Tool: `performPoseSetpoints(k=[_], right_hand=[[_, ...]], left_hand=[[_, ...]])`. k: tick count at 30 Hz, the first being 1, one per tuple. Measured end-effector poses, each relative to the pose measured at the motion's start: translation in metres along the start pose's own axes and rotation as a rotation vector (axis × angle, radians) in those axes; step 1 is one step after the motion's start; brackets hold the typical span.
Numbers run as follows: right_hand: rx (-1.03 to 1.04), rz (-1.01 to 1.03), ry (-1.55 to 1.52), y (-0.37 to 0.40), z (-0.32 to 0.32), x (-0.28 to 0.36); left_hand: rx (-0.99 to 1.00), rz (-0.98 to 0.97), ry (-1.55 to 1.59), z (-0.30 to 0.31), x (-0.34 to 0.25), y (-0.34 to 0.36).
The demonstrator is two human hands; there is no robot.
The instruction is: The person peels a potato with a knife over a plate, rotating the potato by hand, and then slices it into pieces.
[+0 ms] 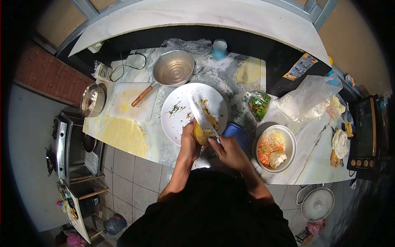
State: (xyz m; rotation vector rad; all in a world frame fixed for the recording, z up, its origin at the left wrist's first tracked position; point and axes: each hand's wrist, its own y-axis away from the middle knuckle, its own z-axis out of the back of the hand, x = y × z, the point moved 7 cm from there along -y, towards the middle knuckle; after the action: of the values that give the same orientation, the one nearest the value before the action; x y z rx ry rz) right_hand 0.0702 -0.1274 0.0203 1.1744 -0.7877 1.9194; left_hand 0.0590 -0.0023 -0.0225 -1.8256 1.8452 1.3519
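Two bare hands meet at the near edge of a marble counter, seen from above. The left hand [189, 142] curls around a yellow vegetable [200, 135], gripping it just over the rim of a white plate [214, 96]. The right hand [228, 150] is closed on the handle of a knife [201, 115], whose broad blade lies against the vegetable and points away across the plate.

The plate holds a few green scraps and some small yellow pieces. A blue lid [238, 132] lies just beside it, touching its right rim. Further right, a white bowl [291, 142] is filled with shredded orange and pale vegetables and a cream-coloured lump. Behind the bowl, a clear bag of green vegetables [258, 105] lies on the marble, and beyond that a larger plastic bag [306, 99] of white contents.

Behind the plate sits a metal pan [173, 68], which looks empty, its brown handle resting on a white cutting board [127, 101]. At the counter's left end stands a steel pot [91, 100] with something pale inside.
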Motion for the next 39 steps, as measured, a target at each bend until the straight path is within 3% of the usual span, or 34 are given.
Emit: performPoseSetpoints(k=[1, 6, 8, 12, 14, 17, 26, 30, 33, 35, 39], right_hand=[[-0.022, 0.009, -0.014, -0.003, 0.003, 0.006], [-0.016, 0.14, -0.035, 0.005, -0.011, 0.009], [-0.012, 0.02, -0.045, 0.003, -0.011, 0.006], [-0.025, -0.027, -0.084, -0.002, -0.003, -0.001], [-0.086, -0.008, -0.069, -0.006, 0.005, 0.001], [-0.101, -0.089, -0.116, -0.009, 0.013, -0.006], [-0.213, -0.055, -0.045, -0.015, 0.027, 0.012], [-0.194, -0.011, 0.127, -0.015, 0.017, 0.006], [-0.35, -0.011, 0.079, -0.014, 0.023, 0.001], [-0.253, 0.029, 0.407, -0.02, 0.01, -0.018], [-0.384, 0.06, 0.337, -0.016, 0.008, -0.024]], left_hand=[[0.067, -0.04, -0.016, 0.001, 0.002, 0.0], [0.019, -0.066, 0.019, -0.003, -0.002, 0.001], [0.008, -0.088, 0.005, -0.005, -0.003, 0.001], [-0.03, -0.067, 0.062, 0.006, -0.003, -0.003], [0.096, 0.027, -0.001, 0.006, -0.002, -0.004], [0.114, 0.02, 0.03, -0.003, -0.01, -0.001], [0.249, -0.052, 0.106, -0.004, -0.018, -0.001], [0.174, -0.095, 0.116, 0.007, -0.021, -0.004], [0.208, -0.109, 0.116, 0.012, -0.025, -0.007], [0.141, -0.085, 0.14, 0.022, -0.022, -0.011], [0.084, -0.093, 0.129, 0.03, -0.028, -0.01]])
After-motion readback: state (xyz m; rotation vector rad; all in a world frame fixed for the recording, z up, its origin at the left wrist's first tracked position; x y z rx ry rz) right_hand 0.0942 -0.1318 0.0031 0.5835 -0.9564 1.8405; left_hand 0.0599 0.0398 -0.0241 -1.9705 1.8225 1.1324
